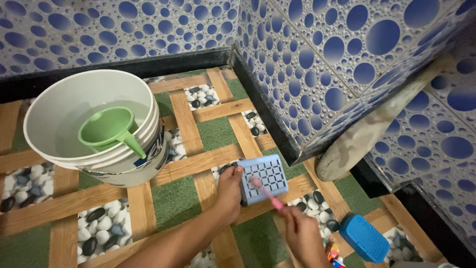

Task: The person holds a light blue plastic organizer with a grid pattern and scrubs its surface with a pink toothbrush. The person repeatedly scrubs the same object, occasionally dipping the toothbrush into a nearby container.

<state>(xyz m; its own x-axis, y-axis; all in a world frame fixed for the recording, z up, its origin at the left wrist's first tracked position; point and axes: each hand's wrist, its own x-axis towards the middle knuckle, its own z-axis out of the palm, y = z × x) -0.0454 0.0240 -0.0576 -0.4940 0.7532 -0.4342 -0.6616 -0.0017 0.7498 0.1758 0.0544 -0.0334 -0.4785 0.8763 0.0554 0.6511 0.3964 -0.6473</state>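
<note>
Two hands work on one pale blue grid tray (263,178), a flat rectangular plastic piece with a lattice of square openings, which lies on the patterned floor (173,198) close to the black skirting where the two tiled walls meet. Our left hand (229,191) presses down on the tray's left edge, fingers curled over its rim and gripping it, which we judge pins it flat so it does not slide. Our right hand (300,233) is closed around the handle of a pink toothbrush (265,192), whose head rests on the lattice near the tray's middle; the slanted hold seems suited to working the bristles into the small openings.

Just right of that hand, near the lower right edge of the floor, sits a darker blue perforated plastic piece (364,237), apart from the tray. Beside it a small colourful packet (333,250) peeks out, too cut off to identify.

Toward the left edge of the floor stands a white bucket (49,144) with water in it, and a green mug (109,129) with a long handle floats inside, within reach of the tray. A worn wooden bat (367,129) leans against the bubble-patterned wall tiles (317,54) on the right, its rounded end down near the skirting.
</note>
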